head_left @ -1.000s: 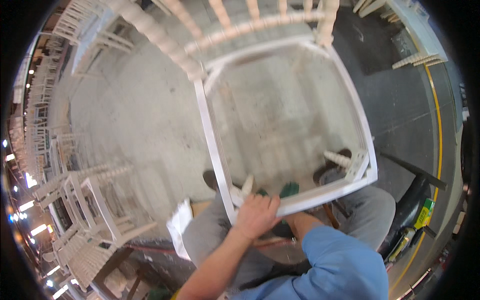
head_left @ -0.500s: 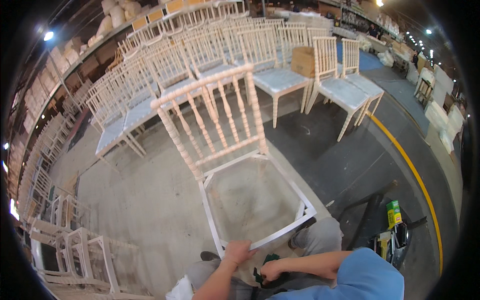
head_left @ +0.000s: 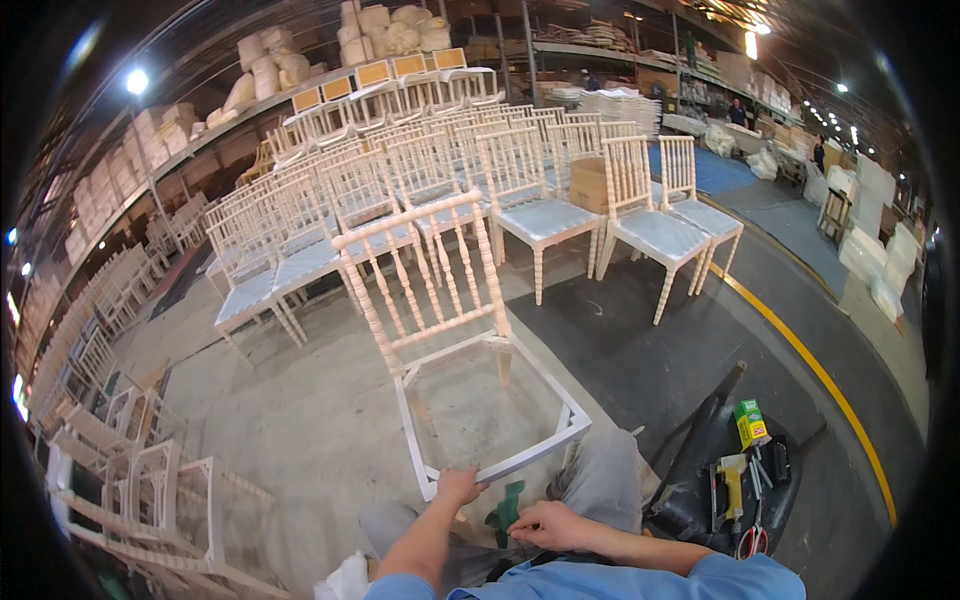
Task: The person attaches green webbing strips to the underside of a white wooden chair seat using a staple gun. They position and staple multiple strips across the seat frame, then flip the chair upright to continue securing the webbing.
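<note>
A pale wooden chair frame [head_left: 425,280] with a spindle back and an open seat stands before me, its back away from me. My left hand [head_left: 462,487] is closed over the front rail of its seat, near the left corner. In front of my lap my right hand [head_left: 545,525] is closed, fingertips pinched at the edge of a limp dark green strip [head_left: 507,508]. That strip looks like sheet material, perhaps abrasive; its exact kind is unclear. It hangs between my knees, below the seat rail.
On my right a black chair seat [head_left: 690,522] carries a yellow-handled staple gun [head_left: 733,485], red-handled scissors [head_left: 752,541] and a green and yellow box [head_left: 750,424]. Rows of finished chairs [head_left: 415,170] stand ahead. Bare chair frames [head_left: 170,490] lie at left. A cardboard box [head_left: 588,185] sits among the chairs.
My view has tilted up, so the chairs sit lower in the picture. The green strip, bunched at my right hand before, now shows more of its length. My left hand stays on the rail.
</note>
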`<state>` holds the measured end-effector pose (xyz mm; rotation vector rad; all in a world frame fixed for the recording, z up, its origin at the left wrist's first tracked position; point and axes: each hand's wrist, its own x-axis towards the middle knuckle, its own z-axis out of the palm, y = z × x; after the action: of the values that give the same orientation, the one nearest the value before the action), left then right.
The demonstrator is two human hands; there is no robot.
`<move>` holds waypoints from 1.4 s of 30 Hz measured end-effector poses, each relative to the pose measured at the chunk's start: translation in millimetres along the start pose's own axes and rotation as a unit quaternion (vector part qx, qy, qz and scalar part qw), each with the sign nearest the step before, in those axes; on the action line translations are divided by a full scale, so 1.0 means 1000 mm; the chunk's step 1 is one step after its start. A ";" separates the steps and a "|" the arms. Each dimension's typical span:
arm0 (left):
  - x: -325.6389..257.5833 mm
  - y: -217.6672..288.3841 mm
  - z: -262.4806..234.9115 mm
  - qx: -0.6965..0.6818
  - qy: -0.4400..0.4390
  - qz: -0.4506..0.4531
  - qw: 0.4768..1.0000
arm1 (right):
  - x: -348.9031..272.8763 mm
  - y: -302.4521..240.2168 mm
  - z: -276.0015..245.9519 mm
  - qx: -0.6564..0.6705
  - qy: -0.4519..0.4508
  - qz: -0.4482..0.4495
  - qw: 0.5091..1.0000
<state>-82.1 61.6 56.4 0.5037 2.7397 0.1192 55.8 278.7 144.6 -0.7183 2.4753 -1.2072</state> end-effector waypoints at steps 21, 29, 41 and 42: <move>-0.102 0.023 -0.042 -0.824 0.126 -0.110 0.542 | 0.082 0.009 -0.002 0.246 -0.145 0.021 0.958; -0.001 0.022 0.020 -0.224 0.167 -0.087 0.956 | 0.149 0.128 -0.025 -0.195 0.124 0.074 0.970; -0.015 0.026 0.035 -0.140 0.177 -0.066 0.972 | 0.151 0.131 0.007 -0.293 0.025 0.150 0.944; -0.013 0.027 0.034 -0.143 0.180 -0.066 0.971 | 0.152 0.133 0.006 -0.290 0.053 0.132 0.947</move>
<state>-49.5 82.7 32.8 0.2341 3.0196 0.6182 -108.6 260.0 28.5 -0.4291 2.9265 -0.4248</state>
